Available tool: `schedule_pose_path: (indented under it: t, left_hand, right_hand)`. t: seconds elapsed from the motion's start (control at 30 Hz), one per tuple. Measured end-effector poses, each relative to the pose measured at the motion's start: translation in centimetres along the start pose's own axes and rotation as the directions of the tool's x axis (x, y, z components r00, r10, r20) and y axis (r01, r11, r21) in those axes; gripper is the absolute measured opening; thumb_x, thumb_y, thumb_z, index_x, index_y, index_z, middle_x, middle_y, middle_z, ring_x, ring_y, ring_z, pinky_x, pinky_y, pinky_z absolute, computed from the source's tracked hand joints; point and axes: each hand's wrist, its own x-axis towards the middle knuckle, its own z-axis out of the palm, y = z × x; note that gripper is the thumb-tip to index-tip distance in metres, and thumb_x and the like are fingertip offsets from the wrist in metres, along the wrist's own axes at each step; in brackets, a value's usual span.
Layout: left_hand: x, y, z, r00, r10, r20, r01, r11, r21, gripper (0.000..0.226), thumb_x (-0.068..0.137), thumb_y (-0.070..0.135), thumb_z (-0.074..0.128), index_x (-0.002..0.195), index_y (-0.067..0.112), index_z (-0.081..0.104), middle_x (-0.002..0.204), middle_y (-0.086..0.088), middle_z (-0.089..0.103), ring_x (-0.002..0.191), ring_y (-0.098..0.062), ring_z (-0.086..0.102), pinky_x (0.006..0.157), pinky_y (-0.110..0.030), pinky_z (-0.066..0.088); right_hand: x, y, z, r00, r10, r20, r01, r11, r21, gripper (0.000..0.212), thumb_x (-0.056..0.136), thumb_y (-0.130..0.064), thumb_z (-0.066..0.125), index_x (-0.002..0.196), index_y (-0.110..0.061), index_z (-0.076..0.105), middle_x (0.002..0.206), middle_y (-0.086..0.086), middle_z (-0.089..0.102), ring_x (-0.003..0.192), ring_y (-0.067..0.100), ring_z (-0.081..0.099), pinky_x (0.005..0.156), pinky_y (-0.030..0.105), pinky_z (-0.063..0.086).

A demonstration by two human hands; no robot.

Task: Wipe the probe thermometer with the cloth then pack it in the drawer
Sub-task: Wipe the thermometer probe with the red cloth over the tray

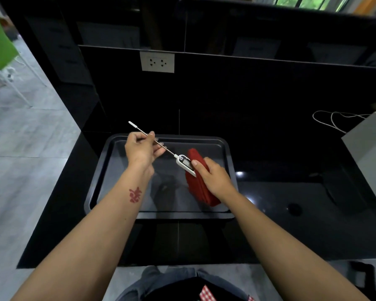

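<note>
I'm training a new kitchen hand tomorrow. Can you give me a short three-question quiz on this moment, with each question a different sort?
1. True or false: the left hand pinches the thin metal stem of the probe thermometer.
2. Multiple choice: the red cloth is
A) lying untouched by itself
B) held by the right hand against the thermometer's white body
C) draped over the left wrist
3. Fill in: on the dark wall behind the tray sits a white power ____.

Key: 1 true; 2 B; 3 outlet.
</note>
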Motion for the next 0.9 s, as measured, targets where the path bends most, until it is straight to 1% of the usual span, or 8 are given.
schedule_pose_path:
  t: [0.13, 0.23, 0.3, 0.4, 0.53, 0.67, 0.83, 0.9]
  left_hand:
    - [-0.2, -0.2, 0.1, 0.992, -0.03, 0.12, 0.029, 0.999, 0.014, 0.012, 0.098, 0.008, 0.054, 0.087, 0.014, 0.056, 0.086, -0.01, 0.067, 0.08, -0.022, 0.068, 0.061, -0.025, 0.059]
    - [-0.7, -0.5, 0.4, 0.984, -0.051, 0.171, 0.046, 0.998, 0.032, 0.016, 0.1, 0.006, 0.05, 0.089, 0.012, 0.059, 0.085, -0.01, 0.067, 0.078, -0.021, 0.068, 0.062, -0.025, 0.059]
    - [-1.3, -1.0, 0.9, 0.98, -0.067, 0.186, 0.058, 0.997, 0.051, 0.017, 0.1, 0.005, 0.049, 0.088, 0.012, 0.059, 0.084, -0.01, 0.067, 0.075, -0.02, 0.067, 0.059, -0.022, 0.059]
    - [-1.7, -1.4, 1.4, 0.984, -0.075, 0.163, 0.068, 0.996, 0.052, 0.018, 0.1, 0.004, 0.048, 0.085, 0.011, 0.056, 0.082, -0.01, 0.067, 0.072, -0.019, 0.066, 0.056, -0.021, 0.059]
    - [-0.7, -0.7, 0.9, 0.996, -0.056, 0.075, 0.057, 0.998, -0.01, 0.019, 0.1, 0.005, 0.049, 0.082, 0.012, 0.053, 0.08, -0.01, 0.064, 0.068, -0.02, 0.065, 0.053, -0.021, 0.058]
    - [-0.4, -0.7, 0.6, 0.999, -0.038, 0.016, 0.039, 0.998, -0.04, 0.019, 0.1, 0.007, 0.051, 0.081, 0.013, 0.052, 0.078, -0.01, 0.063, 0.067, -0.02, 0.065, 0.053, -0.022, 0.058]
    - [-1.2, -1.5, 1.4, 0.996, -0.05, 0.071, 0.051, 0.998, -0.02, 0.019, 0.099, 0.007, 0.052, 0.081, 0.013, 0.053, 0.078, -0.01, 0.064, 0.068, -0.021, 0.065, 0.051, -0.02, 0.057]
    - [-1.2, -1.5, 1.5, 0.995, -0.052, 0.084, 0.054, 0.998, -0.025, 0.018, 0.099, 0.008, 0.053, 0.081, 0.013, 0.053, 0.079, -0.011, 0.064, 0.069, -0.022, 0.065, 0.052, -0.021, 0.057]
  right_hand:
    - [0.4, 0.5, 0.1, 0.999, 0.035, -0.02, -0.034, 0.996, 0.08, 0.047, 0.096, -0.055, 0.045, 0.088, -0.01, 0.057, 0.083, 0.007, 0.067, 0.078, 0.024, 0.065, 0.07, 0.04, 0.05]
    - [0.6, 0.1, 0.0, 1.0, 0.013, -0.02, -0.012, 0.997, 0.077, 0.044, 0.097, -0.052, 0.045, 0.088, -0.011, 0.058, 0.083, 0.005, 0.066, 0.077, 0.022, 0.064, 0.066, 0.034, 0.047]
    - [0.8, -0.4, 0.2, 1.0, -0.011, 0.003, 0.011, 0.997, 0.073, 0.042, 0.096, -0.053, 0.046, 0.089, -0.014, 0.057, 0.083, 0.002, 0.066, 0.078, 0.02, 0.064, 0.07, 0.035, 0.048]
    - [0.8, -0.6, 0.2, 0.999, -0.024, 0.021, 0.024, 0.999, 0.038, 0.041, 0.094, -0.057, 0.046, 0.088, -0.018, 0.056, 0.085, 0.002, 0.068, 0.079, 0.019, 0.065, 0.073, 0.037, 0.05]
    - [0.4, 0.5, -0.5, 0.999, -0.029, 0.019, 0.03, 0.999, -0.035, 0.035, 0.093, -0.057, 0.049, 0.075, -0.026, 0.048, 0.073, -0.006, 0.061, 0.068, 0.01, 0.059, 0.064, 0.03, 0.046]
    - [0.3, 1.3, -0.5, 1.0, -0.016, 0.021, 0.018, 0.998, -0.068, 0.035, 0.091, -0.061, 0.05, 0.082, -0.026, 0.051, 0.077, -0.003, 0.063, 0.074, 0.017, 0.063, 0.072, 0.038, 0.052]
    - [0.7, 0.0, -0.5, 0.998, -0.047, 0.028, 0.049, 0.996, -0.068, 0.037, 0.092, -0.06, 0.048, 0.085, -0.024, 0.051, 0.078, -0.002, 0.066, 0.074, 0.018, 0.065, 0.068, 0.036, 0.052]
    - [0.9, -0.1, -0.5, 0.999, -0.042, 0.002, 0.042, 0.999, -0.024, 0.036, 0.094, -0.057, 0.047, 0.082, -0.023, 0.052, 0.078, -0.002, 0.065, 0.075, 0.018, 0.064, 0.071, 0.038, 0.05]
